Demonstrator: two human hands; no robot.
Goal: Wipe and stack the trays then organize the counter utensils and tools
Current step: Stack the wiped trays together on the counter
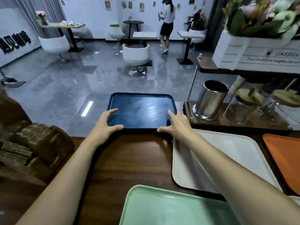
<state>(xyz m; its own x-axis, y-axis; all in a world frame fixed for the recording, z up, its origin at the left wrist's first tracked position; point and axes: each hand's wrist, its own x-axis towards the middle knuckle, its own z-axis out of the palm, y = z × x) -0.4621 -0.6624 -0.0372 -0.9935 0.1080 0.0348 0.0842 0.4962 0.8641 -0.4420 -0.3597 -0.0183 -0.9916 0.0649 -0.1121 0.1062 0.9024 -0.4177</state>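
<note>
A dark blue tray [142, 109] lies level at the far edge of the wooden counter [129, 159], reaching out past it. My left hand [105, 122] holds its near left corner, fingers over the side rim and thumb along the near rim. My right hand [175, 124] holds the near right corner the same way. A cream tray [235, 153] lies on the counter to the right, partly under my right forearm. A mint green tray [170, 208] lies nearest me, and an orange tray [285, 156] is at the far right.
A steel utensil cup [209, 99] and glass jars [243, 109] stand on a raised shelf at the right, below a white flower crate [243, 52]. Brown stacked paper goods [27, 143] fill the left. Beyond the counter are chairs, tables and a standing person [167, 25].
</note>
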